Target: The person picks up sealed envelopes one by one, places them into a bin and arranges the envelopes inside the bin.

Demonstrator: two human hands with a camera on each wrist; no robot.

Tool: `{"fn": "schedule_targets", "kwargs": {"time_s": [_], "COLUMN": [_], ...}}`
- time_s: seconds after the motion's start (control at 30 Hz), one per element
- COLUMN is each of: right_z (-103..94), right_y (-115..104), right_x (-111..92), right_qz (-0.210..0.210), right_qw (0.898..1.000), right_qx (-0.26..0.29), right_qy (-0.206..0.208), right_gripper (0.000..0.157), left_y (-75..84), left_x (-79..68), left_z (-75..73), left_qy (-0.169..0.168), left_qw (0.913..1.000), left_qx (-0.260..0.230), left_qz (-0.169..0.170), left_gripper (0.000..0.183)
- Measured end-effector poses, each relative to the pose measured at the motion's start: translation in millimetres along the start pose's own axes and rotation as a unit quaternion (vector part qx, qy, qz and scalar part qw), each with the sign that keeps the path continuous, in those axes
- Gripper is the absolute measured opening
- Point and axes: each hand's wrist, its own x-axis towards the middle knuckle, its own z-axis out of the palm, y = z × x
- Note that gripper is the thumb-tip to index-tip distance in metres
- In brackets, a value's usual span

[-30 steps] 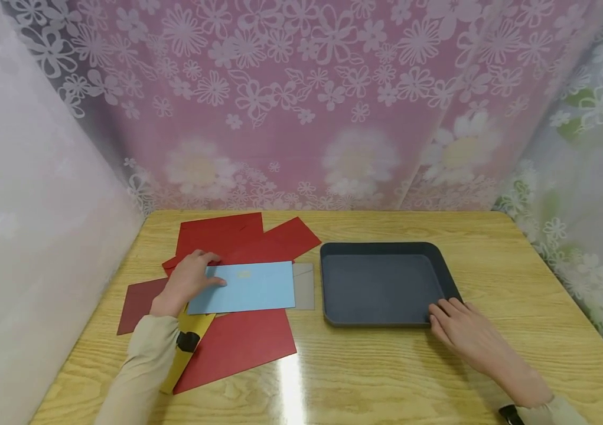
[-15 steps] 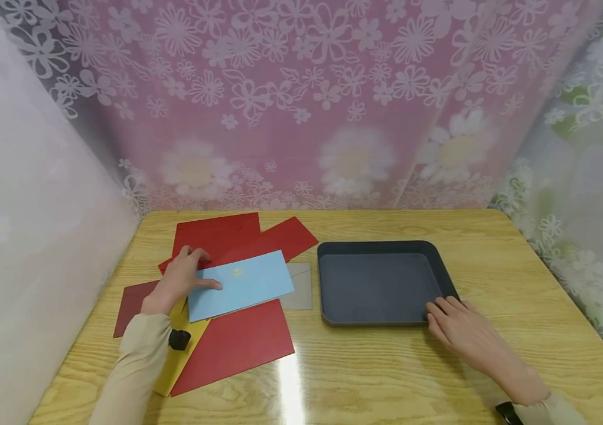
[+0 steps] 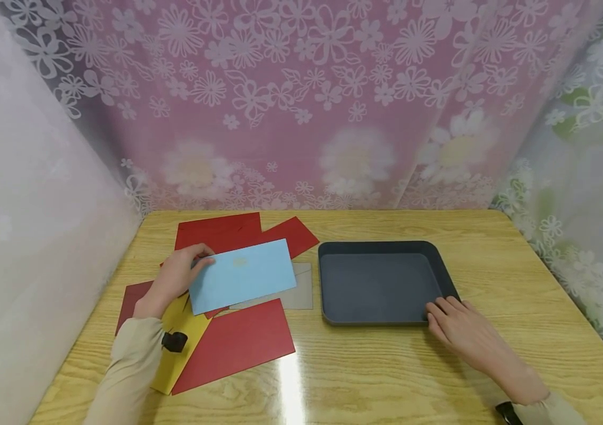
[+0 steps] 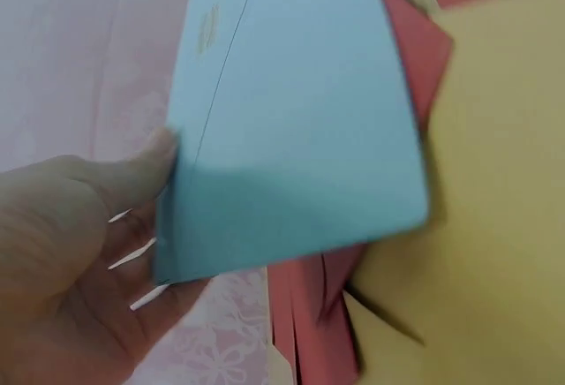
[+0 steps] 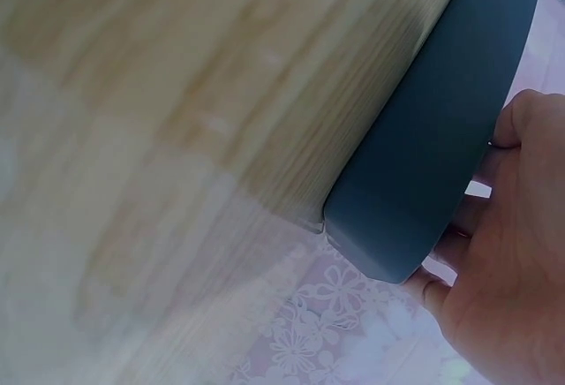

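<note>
Blue envelope (image 3: 245, 276), over the left of the tabletop (image 3: 381, 378): the left hand (image 3: 175, 276) pinches just its left end, so the loose right end might sag and snag the grey envelope (image 3: 304, 283). Whether the blue one holds anything, I can't tell. Farther right, the tray (image 3: 375, 289) shows only its bottom; the right hand (image 3: 463, 327) grips its near right corner, where a tug could skew it.

Curtained-off indoor spot, room type unclear, floral curtains (image 3: 290, 136), wood-grain table (image 3: 375, 378)
</note>
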Motion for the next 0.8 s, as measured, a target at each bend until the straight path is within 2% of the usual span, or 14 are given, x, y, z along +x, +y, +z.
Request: {"fn": "schedule_targets", "kwargs": {"time_s": [0.3, 0.43, 0.63, 0.8], "right_z": [-0.6, -0.5, 0.5, -0.2], "right_y": [-0.4, -0.8, -1.0, -2.0], "right_x": [-0.2, -0.5, 0.0, -0.5], "right_qz": [0.009, 0.001, -0.008, 0.007], "right_qw": [1.000, 1.000, 1.000, 1.000], "right_qx": [0.002, -0.005, -0.020, -0.014], "right_qy": [-0.008, 0.004, 0.020, 0.005], "right_gripper": [0.005, 0.005, 0.004, 0.007], "left_y": [25.3, 39.2, 63.9, 92.5], "left_x": [8.6, 14.6, 26.5, 38.9], "left_z": [-6.6, -6.0, 2.3, 16.3], "left_qy": [0.059, 0.070, 0.080, 0.097], "left_qw": [0.9982, 0.9974, 0.9962, 0.9933], "left_qx": [-0.010, -0.017, -0.028, -0.046], "left_qz": [-0.001, 0.003, 0.020, 0.044], "left_gripper": [0.014, 0.014, 0.014, 0.015]}}
